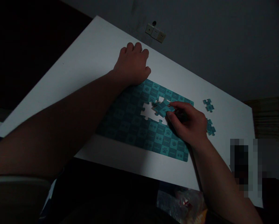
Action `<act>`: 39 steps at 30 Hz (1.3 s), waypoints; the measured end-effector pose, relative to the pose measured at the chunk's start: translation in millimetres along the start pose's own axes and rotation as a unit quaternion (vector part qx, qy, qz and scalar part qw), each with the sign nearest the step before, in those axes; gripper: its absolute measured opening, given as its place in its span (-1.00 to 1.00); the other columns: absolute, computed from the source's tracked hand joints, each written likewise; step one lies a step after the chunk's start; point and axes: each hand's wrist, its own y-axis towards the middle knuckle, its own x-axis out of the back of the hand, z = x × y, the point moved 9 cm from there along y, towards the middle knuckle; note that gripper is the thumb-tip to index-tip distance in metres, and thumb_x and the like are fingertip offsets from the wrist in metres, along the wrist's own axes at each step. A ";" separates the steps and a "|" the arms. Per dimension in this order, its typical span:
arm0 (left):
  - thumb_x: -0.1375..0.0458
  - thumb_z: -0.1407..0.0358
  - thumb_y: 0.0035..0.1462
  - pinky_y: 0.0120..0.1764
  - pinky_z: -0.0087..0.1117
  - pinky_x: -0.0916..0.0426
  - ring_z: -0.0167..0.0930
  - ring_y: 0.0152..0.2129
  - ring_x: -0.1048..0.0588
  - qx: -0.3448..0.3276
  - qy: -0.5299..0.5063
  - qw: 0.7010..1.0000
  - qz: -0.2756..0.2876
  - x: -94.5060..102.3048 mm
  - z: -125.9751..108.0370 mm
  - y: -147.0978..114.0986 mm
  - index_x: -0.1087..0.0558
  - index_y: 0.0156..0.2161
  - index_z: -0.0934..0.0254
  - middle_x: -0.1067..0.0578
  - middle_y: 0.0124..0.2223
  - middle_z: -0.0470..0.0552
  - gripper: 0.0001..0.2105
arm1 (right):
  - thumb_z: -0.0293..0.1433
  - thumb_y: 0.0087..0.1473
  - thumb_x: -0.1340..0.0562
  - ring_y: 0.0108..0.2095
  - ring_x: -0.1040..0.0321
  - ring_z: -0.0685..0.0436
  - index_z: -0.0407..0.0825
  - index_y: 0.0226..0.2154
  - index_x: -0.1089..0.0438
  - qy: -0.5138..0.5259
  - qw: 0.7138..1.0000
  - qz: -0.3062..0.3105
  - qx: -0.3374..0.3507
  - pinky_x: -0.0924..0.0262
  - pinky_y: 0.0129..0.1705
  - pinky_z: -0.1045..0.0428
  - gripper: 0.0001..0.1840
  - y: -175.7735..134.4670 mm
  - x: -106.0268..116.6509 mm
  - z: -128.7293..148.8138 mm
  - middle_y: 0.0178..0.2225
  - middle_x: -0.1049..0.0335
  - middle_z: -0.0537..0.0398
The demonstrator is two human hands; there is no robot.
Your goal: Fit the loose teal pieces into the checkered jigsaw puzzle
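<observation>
A teal checkered jigsaw puzzle (130,123) with paw prints lies on the white table, an irregular gap showing white in its middle. Over the right part of that gap, my right hand (188,119) pinches a teal puzzle piece (164,108) between thumb and fingers, the piece looking slightly tilted. My left hand (133,65) rests at the puzzle's far edge, its fingers curled under in a loose fist; nothing shows in it. To the right lie loose pieces: one puzzle piece (208,105) farther off, and another puzzle piece (210,127) partly hidden behind my right hand.
The white table (93,53) runs along a grey wall that carries a row of sockets (155,33). Below the near edge sits clear plastic packaging (180,205). A patterned cloth (270,116) hangs at the far right, and a blurred-out patch covers the table's right end.
</observation>
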 end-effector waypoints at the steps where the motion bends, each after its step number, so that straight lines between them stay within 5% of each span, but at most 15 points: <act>1: -0.12 -0.16 0.33 0.50 0.73 -0.23 0.42 0.46 -0.35 -0.003 -0.007 1.000 0.000 -0.2 0.0 0.3 -0.75 0.53 -0.13 -0.68 0.45 0.16 -0.23 | -0.29 0.39 -0.55 -0.26 -0.80 -0.34 0.25 0.11 -0.83 0.000 1.000 -0.002 0.003 -0.74 -0.13 -0.26 -0.72 0.1 0.3 0.5 -0.04 -0.92 -0.01; 9: -0.20 -0.11 0.26 0.48 0.77 -0.19 0.45 0.47 -0.35 -0.009 -0.030 0.999 -0.010 1.1 0.9 0.5 -0.76 0.48 -0.30 -0.73 0.42 0.07 -0.28 | -0.27 0.40 -0.54 -0.25 -0.81 -0.33 0.24 0.11 -0.83 0.002 1.000 -0.001 0.006 -0.75 -0.14 -0.24 -0.73 -0.5 -0.2 0.6 -0.05 -0.92 0.00; 14: -0.14 -0.15 0.30 0.53 0.69 -0.23 0.40 0.51 -0.36 0.004 -0.005 1.000 0.005 1.3 0.1 -0.5 -0.74 0.53 -0.15 -0.64 0.48 0.19 -0.22 | -0.25 0.41 -0.55 -0.24 -0.81 -0.36 0.27 0.12 -0.83 0.004 1.000 0.005 -0.006 -0.76 -0.13 -0.29 -0.73 -1.2 -0.8 -2.3 -0.04 -0.91 0.00; 19: -0.18 -0.13 0.29 0.48 0.75 -0.23 0.44 0.48 -0.36 -0.003 -0.013 1.000 -0.007 1.9 -0.2 -0.1 -0.75 0.50 -0.27 -0.68 0.46 0.11 -0.28 | -0.28 0.39 -0.55 -0.24 -0.81 -0.36 0.28 0.11 -0.83 0.006 1.000 0.009 -0.008 -0.76 -0.11 -0.29 -0.72 0.1 -0.7 0.0 -0.04 -0.91 0.00; 35: -0.17 -0.13 0.32 0.51 0.72 -0.22 0.43 0.49 -0.36 -0.006 -0.013 1.000 0.001 2.5 -0.8 -1.7 -0.75 0.51 -0.13 -0.66 0.50 0.17 -0.26 | -0.26 0.39 -0.54 -0.23 -0.81 -0.35 0.26 0.11 -0.82 0.001 1.000 0.008 -0.008 -0.75 -0.10 -0.27 -0.72 0.4 -0.3 0.4 -0.05 -0.90 0.00; 39: -0.22 -0.10 0.26 0.44 0.80 -0.19 0.49 0.47 -0.34 -0.011 -0.028 1.000 0.005 5.7 -3.2 -2.6 -0.76 0.50 -0.28 -0.73 0.44 0.08 -0.26 | -0.21 0.42 -0.54 -0.20 -0.81 -0.38 0.29 0.13 -0.82 -0.015 1.000 0.011 -0.013 -0.76 -0.12 -0.30 -0.72 -0.6 -0.4 -2.0 -0.05 -0.89 0.00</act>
